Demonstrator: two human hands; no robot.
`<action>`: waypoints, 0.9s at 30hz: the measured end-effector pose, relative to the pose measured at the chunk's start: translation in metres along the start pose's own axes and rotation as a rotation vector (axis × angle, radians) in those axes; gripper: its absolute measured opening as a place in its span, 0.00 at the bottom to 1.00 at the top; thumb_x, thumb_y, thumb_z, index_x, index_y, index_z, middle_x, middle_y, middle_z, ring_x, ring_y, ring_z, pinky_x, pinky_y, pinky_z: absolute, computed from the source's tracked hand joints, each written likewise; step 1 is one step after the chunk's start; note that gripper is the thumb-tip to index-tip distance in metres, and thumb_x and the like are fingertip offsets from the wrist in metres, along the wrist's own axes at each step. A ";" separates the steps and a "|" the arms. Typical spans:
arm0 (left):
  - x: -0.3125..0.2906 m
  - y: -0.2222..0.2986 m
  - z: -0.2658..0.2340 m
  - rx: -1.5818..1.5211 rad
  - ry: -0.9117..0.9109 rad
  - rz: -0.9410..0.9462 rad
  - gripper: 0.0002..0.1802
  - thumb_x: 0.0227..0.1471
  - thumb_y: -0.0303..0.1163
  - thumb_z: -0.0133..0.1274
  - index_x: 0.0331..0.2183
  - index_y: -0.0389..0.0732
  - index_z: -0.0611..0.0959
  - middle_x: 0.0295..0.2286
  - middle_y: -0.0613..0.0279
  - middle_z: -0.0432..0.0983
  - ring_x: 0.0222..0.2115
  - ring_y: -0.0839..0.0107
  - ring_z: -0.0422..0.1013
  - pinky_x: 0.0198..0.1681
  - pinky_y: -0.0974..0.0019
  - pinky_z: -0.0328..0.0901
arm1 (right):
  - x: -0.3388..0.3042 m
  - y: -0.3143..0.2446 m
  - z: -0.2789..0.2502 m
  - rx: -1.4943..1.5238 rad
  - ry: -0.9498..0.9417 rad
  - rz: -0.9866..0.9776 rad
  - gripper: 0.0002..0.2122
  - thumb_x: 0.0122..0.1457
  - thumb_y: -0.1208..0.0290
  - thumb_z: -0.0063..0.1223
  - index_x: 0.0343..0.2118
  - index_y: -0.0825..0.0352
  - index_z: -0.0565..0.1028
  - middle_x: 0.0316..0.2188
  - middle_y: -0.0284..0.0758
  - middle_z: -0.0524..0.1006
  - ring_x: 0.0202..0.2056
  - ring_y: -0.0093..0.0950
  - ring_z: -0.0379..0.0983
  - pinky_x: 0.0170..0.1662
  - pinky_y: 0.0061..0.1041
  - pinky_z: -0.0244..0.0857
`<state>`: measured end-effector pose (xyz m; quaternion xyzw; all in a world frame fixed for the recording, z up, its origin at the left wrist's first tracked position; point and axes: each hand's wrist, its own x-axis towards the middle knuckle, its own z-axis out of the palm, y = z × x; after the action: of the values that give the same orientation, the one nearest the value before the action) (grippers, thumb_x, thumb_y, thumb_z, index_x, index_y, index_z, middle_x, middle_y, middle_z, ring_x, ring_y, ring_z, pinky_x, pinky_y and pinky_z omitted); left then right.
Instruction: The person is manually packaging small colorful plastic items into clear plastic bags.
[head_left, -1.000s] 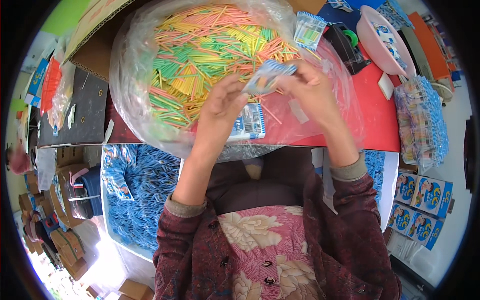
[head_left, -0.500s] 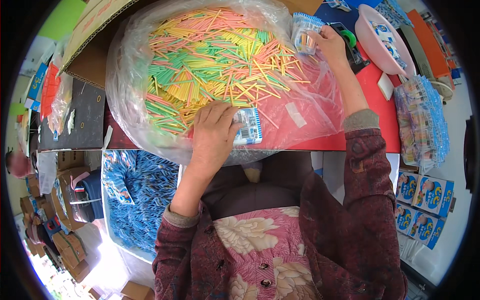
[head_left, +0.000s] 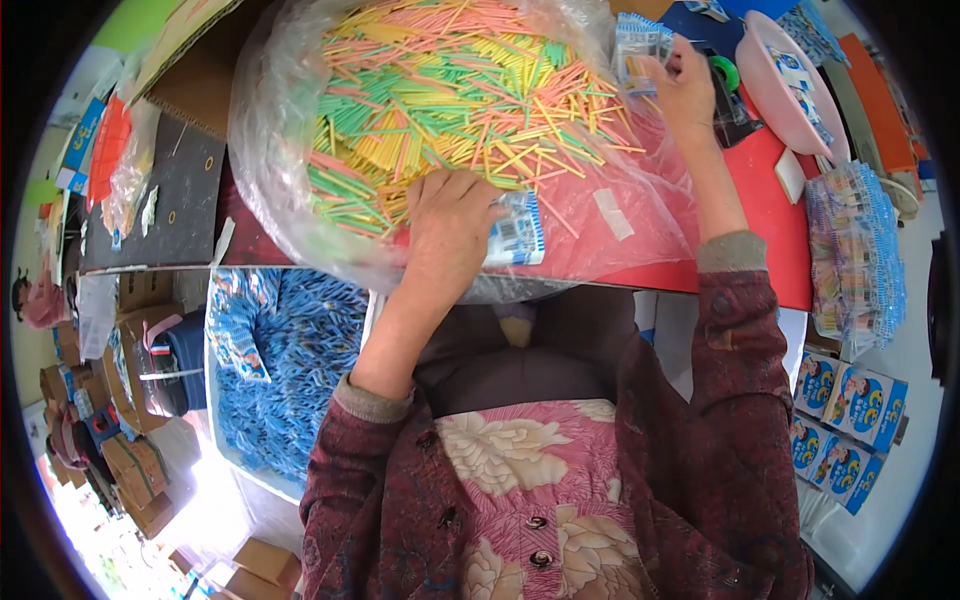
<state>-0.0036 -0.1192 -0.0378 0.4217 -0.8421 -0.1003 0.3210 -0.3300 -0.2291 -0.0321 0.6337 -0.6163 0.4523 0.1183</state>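
My left hand [head_left: 447, 225] rests palm down at the near edge of the loose sticks, its fingers curled together. Its thumb side lies over one end of a small white-and-blue plastic packet [head_left: 517, 230], which the hand grips. Reaching far right, my right hand [head_left: 688, 98] has its thumb and fingers apart beside another clear-and-blue packet [head_left: 640, 55] with coloured sticks inside. The thumb tip is at that packet's edge. Thin pink, yellow and green sticks [head_left: 450, 95] lie heaped in a big clear plastic bag [head_left: 262, 140] spread on the red tabletop [head_left: 765, 205].
A black tape dispenser with a green roll [head_left: 724, 72] stands right of my right hand, beside a pink basin [head_left: 765, 105] of packets. Filled packets [head_left: 855, 255] hang bundled at the right. Below the table's left side, a bin holds blue packets [head_left: 290, 390]. A cardboard box [head_left: 190, 70] stands far left.
The whole view has shifted slightly, moving the table up and right in the picture. My right fingers have loosened from the far packet. My left hand stays on the near packet.
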 end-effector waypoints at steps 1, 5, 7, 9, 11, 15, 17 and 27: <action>0.000 -0.001 0.001 -0.003 0.022 0.006 0.09 0.35 0.28 0.58 0.26 0.43 0.78 0.29 0.64 0.70 0.35 0.62 0.65 0.41 0.59 0.57 | -0.003 -0.012 -0.004 -0.049 0.113 -0.117 0.20 0.48 0.68 0.61 0.44 0.69 0.71 0.32 0.37 0.76 0.31 0.25 0.72 0.38 0.20 0.65; -0.004 -0.007 0.000 -0.035 0.069 -0.006 0.07 0.39 0.28 0.58 0.27 0.42 0.79 0.28 0.63 0.73 0.33 0.61 0.67 0.41 0.60 0.58 | -0.034 -0.099 -0.040 0.356 -0.295 0.245 0.18 0.52 0.69 0.58 0.44 0.70 0.72 0.36 0.31 0.75 0.38 0.19 0.70 0.43 0.19 0.64; -0.007 -0.008 -0.002 -0.035 0.287 0.022 0.07 0.38 0.25 0.55 0.26 0.45 0.79 0.29 0.65 0.71 0.33 0.62 0.67 0.38 0.60 0.59 | -0.055 -0.146 -0.054 0.536 -0.656 0.467 0.14 0.53 0.70 0.57 0.43 0.70 0.74 0.37 0.29 0.75 0.38 0.17 0.69 0.42 0.19 0.64; -0.006 -0.001 -0.008 -0.058 0.272 0.024 0.09 0.37 0.25 0.56 0.27 0.45 0.80 0.29 0.65 0.71 0.33 0.62 0.67 0.39 0.60 0.59 | -0.077 -0.175 -0.057 0.784 -0.743 0.509 0.11 0.55 0.73 0.55 0.41 0.69 0.75 0.34 0.28 0.76 0.36 0.16 0.70 0.39 0.17 0.64; -0.003 0.008 -0.017 -0.082 0.255 0.027 0.10 0.37 0.25 0.56 0.29 0.45 0.80 0.30 0.64 0.71 0.33 0.62 0.67 0.39 0.60 0.59 | -0.092 -0.180 -0.055 0.800 -0.775 0.519 0.10 0.55 0.75 0.54 0.40 0.70 0.75 0.33 0.28 0.76 0.36 0.16 0.70 0.39 0.16 0.64; -0.006 0.026 -0.029 -0.440 0.146 -0.247 0.17 0.40 0.23 0.57 0.37 0.42 0.79 0.33 0.61 0.74 0.35 0.63 0.70 0.40 0.64 0.63 | -0.104 -0.173 -0.054 0.883 -0.746 0.567 0.08 0.55 0.77 0.54 0.38 0.70 0.75 0.29 0.25 0.75 0.32 0.15 0.69 0.36 0.15 0.64; -0.009 0.027 -0.030 -0.743 0.094 -0.466 0.18 0.42 0.22 0.57 0.40 0.41 0.78 0.34 0.60 0.74 0.36 0.65 0.71 0.39 0.66 0.65 | -0.108 -0.178 -0.057 0.935 -0.737 0.611 0.07 0.55 0.77 0.54 0.37 0.69 0.75 0.28 0.25 0.75 0.31 0.15 0.69 0.35 0.15 0.64; -0.011 0.026 -0.032 -0.879 -0.139 -0.452 0.14 0.46 0.24 0.57 0.38 0.38 0.78 0.29 0.62 0.76 0.31 0.78 0.70 0.35 0.73 0.66 | -0.120 -0.172 -0.057 0.750 -0.662 0.475 0.06 0.56 0.71 0.55 0.30 0.69 0.76 0.22 0.26 0.74 0.25 0.13 0.67 0.29 0.15 0.63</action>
<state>0.0045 -0.0914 -0.0066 0.4109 -0.6270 -0.5408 0.3816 -0.1814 -0.0718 -0.0162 0.5843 -0.5433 0.4317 -0.4207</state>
